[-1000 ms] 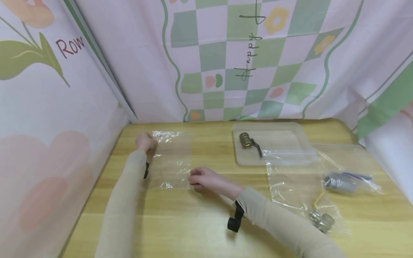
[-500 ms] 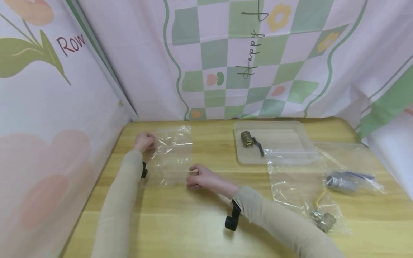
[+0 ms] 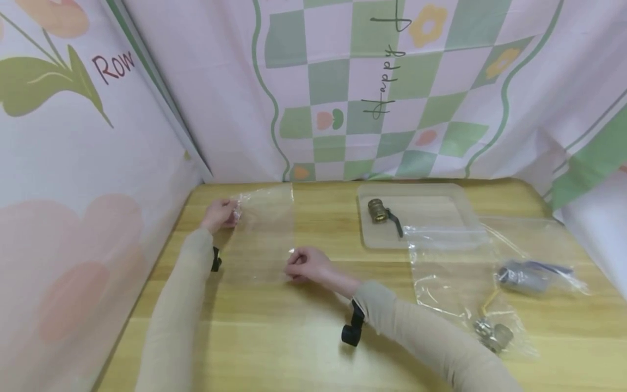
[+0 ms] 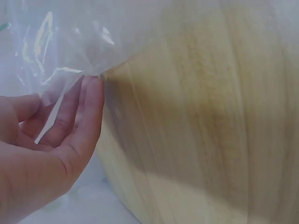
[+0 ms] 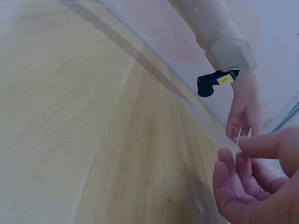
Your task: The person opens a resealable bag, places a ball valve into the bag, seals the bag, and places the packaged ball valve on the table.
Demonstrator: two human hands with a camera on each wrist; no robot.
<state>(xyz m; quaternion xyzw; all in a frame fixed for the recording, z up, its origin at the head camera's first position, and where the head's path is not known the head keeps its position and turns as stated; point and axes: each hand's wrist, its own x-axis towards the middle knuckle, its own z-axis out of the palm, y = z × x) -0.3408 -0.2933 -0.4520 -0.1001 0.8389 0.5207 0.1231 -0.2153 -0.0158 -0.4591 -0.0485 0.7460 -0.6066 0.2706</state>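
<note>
A clear plastic zip bag (image 3: 264,234) stretches between my two hands on the left side of the table, its far edge raised. At its left edge my left hand (image 3: 219,213) grips the film; in the left wrist view the bag's crinkled plastic (image 4: 44,46) lies between thumb and curled fingers. My right hand (image 3: 311,265) pinches the bag's near right part with thumb and forefinger, also seen in the right wrist view, where the film itself is hard to make out. No contents show inside this bag.
A pale plastic tray (image 3: 426,242) at the back right bears a brass ball valve (image 3: 377,210) with a black lever. In front lie two clear bags, one with a grey, blue-handled valve (image 3: 524,275), another with a yellow-handled valve (image 3: 495,333). Fabric curtains (image 3: 235,98) stand behind and left.
The bag has gone from lying flat to being lifted at its far edge, which has swung back toward the curtain. My left hand has shifted slightly left; my right hand stays near its place.
</note>
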